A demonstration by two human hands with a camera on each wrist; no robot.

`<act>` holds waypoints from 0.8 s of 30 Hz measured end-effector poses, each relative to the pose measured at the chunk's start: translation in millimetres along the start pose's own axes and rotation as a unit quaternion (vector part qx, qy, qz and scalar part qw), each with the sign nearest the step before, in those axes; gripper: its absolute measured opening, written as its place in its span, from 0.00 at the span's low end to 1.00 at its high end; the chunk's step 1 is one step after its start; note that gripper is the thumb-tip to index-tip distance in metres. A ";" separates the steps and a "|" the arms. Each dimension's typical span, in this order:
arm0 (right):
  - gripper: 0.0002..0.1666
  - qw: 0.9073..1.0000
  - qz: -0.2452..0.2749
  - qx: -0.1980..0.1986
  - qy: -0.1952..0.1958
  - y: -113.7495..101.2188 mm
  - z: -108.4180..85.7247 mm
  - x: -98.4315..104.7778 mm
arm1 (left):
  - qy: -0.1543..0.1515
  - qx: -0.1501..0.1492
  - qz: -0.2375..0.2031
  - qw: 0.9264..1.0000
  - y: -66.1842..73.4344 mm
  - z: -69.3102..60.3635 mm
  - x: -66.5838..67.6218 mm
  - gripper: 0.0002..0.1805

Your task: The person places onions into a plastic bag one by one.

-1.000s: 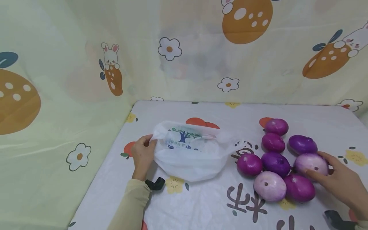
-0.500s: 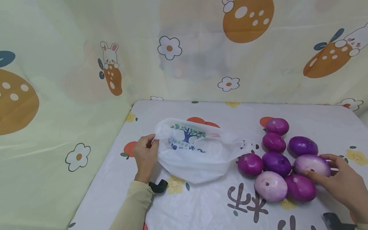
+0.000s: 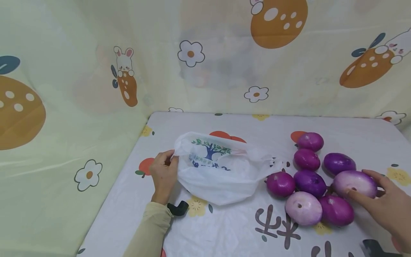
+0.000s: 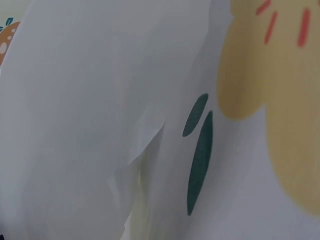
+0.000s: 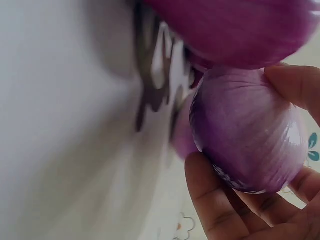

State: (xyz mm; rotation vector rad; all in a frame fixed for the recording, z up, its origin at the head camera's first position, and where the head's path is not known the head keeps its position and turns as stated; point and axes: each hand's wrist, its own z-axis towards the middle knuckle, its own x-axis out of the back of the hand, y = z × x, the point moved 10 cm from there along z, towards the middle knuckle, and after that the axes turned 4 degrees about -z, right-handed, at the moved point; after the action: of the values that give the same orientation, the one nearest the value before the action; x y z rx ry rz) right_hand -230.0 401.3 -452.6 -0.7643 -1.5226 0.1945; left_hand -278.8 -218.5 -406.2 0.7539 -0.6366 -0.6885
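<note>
The left hand pinches the left edge of a white plastic bag on the table; the right hand has its grip around a pale red onion. Progress appears early: bag secured, one onion grasped, while seven other red onions lie outside (the bag's contents cannot be told).

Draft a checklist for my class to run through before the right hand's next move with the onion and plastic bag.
Grip: ok; the right hand grips a pale red onion.
Steadying: ok; the left hand pinches the edge of the printed white plastic bag.
Bag mouth wide open: cannot tell.
Gripped onion clear of the tablecloth: cannot tell.
Gripped onion over the bag: not ok; it is beside the other red onions.
</note>
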 end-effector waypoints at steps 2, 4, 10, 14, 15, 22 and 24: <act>0.59 1.000 0.010 0.016 0.016 -5.4 -0.9 4.2 | -0.001 0.003 -0.001 1.000 0.4 -0.2 0.3 0.09; 0.58 0.999 0.009 0.028 0.030 -11.1 -2.5 7.7 | -0.001 0.005 -0.001 1.000 0.7 -0.4 0.7 0.09; 0.59 0.998 0.003 0.039 0.046 -27.5 -7.5 15.5 | 0.000 -0.003 -0.001 1.000 2.0 -0.5 0.2 0.09; 0.60 0.998 0.011 0.031 0.045 -35.5 -10.9 17.1 | -0.003 -0.002 0.001 1.000 1.0 -0.4 -1.2 0.09; 0.60 0.998 0.016 0.036 0.046 -38.5 -12.0 17.5 | -0.004 0.001 0.001 1.000 0.6 -0.6 -1.4 0.09; 0.56 0.995 0.013 0.070 0.068 -61.2 -19.2 21.7 | -0.006 0.008 -0.009 1.000 -1.1 -1.3 -1.7 0.09; 0.56 0.995 0.006 0.071 0.075 -67.0 -20.6 21.8 | -0.006 0.005 -0.009 1.000 -0.6 -1.6 -1.7 0.09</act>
State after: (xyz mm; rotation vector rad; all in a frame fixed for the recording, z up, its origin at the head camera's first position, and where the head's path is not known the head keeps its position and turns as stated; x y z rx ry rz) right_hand -231.7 356.0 -394.8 -0.6602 -1.3469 0.2471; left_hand -279.0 -216.9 -408.0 0.7665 -0.6447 -0.7079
